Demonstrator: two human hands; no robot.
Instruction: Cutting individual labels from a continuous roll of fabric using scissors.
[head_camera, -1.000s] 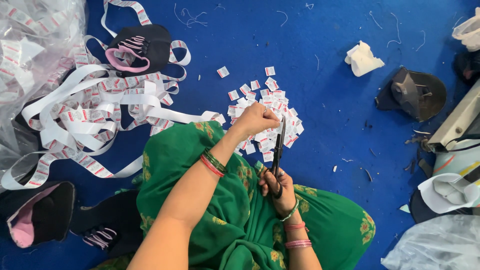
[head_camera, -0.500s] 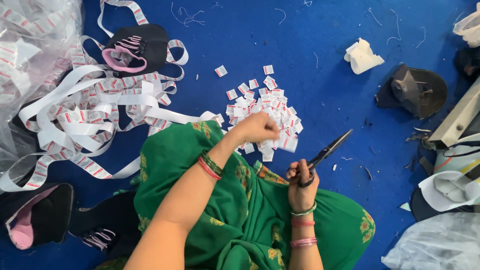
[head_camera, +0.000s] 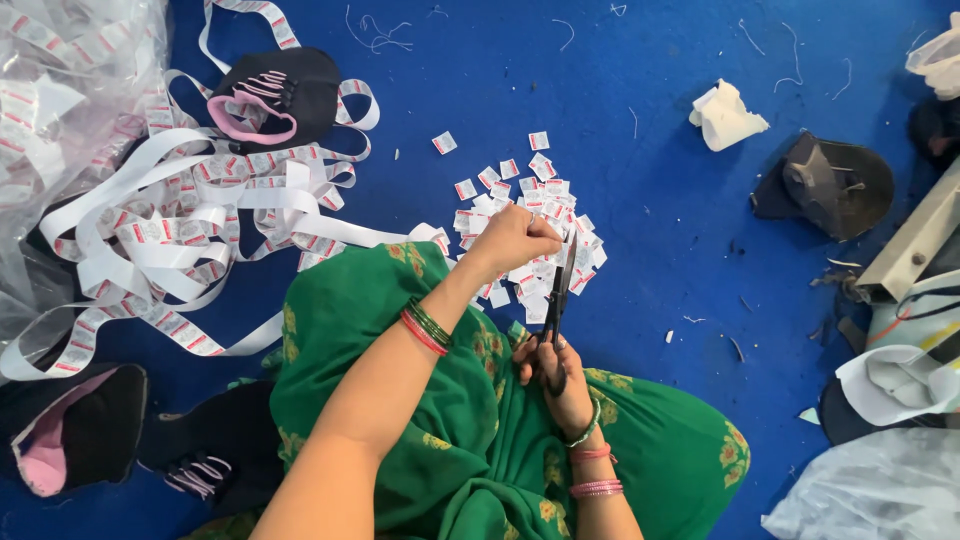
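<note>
My left hand (head_camera: 516, 236) is closed, pinching the end of a white printed label ribbon (head_camera: 210, 215) just above my green-clad lap. My right hand (head_camera: 556, 377) grips black scissors (head_camera: 557, 300), whose blades point up to the ribbon end at my left fingertips. A pile of several small cut labels (head_camera: 520, 215) lies on the blue floor right behind my left hand. The ribbon runs left from my hand into loose tangled coils.
A black shoe upper with pink trim (head_camera: 265, 95) lies on the ribbon coils at upper left. More shoe pieces (head_camera: 70, 440) sit lower left. A dark shoe part (head_camera: 830, 185), white scrap (head_camera: 725, 115) and plastic bag (head_camera: 870, 490) lie at right.
The scissors swung from pointing out to the right back up to the ribbon end at my left hand. My left hand stayed at the label pile.
</note>
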